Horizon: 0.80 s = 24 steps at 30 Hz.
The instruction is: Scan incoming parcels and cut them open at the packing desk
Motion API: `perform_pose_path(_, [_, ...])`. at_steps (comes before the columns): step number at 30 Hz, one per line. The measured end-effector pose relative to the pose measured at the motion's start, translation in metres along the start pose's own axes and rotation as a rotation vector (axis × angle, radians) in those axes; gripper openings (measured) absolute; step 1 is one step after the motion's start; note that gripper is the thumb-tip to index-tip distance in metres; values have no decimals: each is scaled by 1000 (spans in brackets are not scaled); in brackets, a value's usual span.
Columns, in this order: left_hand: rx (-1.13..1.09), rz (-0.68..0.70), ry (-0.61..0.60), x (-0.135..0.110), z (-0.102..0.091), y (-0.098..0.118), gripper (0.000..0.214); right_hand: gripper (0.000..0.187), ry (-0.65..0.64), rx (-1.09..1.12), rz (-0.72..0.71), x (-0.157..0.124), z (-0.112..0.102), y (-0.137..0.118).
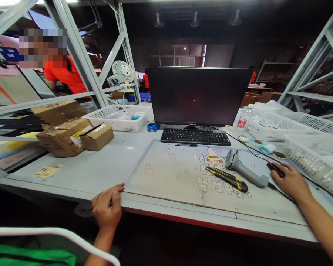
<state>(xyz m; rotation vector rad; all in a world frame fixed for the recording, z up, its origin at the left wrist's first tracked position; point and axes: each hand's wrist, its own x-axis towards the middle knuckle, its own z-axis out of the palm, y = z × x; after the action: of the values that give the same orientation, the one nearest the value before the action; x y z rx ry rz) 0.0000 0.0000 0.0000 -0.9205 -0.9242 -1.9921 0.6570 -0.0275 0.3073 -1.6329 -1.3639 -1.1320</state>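
Note:
My right hand (292, 183) rests over a black computer mouse (275, 169) on the right side of the desk mat (166, 173), fingers wrapped round it. At the desk's front edge, near the mat's left corner, is my left hand (107, 207). Its fingers are folded together, and whatever they may hold is hidden. Left of the mouse lies a grey barcode scanner (246, 170) with a cable. Beside the scanner is a yellow and black utility knife (227, 179). A black keyboard (195, 137) stands before a dark monitor (197, 98), with a pen (186, 145) below it.
Cardboard boxes (62, 136) are stacked on the left, near yellow labels (48, 171). White baskets stand at the back left (134, 125) and right (316, 147). Tape rolls (268, 148) lie by the right basket. Metal frames flank the desk. A person in red (63, 77) is beyond the left frame.

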Motion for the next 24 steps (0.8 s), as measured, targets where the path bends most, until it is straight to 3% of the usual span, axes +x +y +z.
perform_pose_path(15, [-2, 7, 9, 1, 1, 2, 27, 39, 11, 26, -8, 2, 6, 5])
perform_pose_path(24, [8, 1, 22, -1, 0, 1, 29, 39, -4, 11, 2, -1, -4, -5])
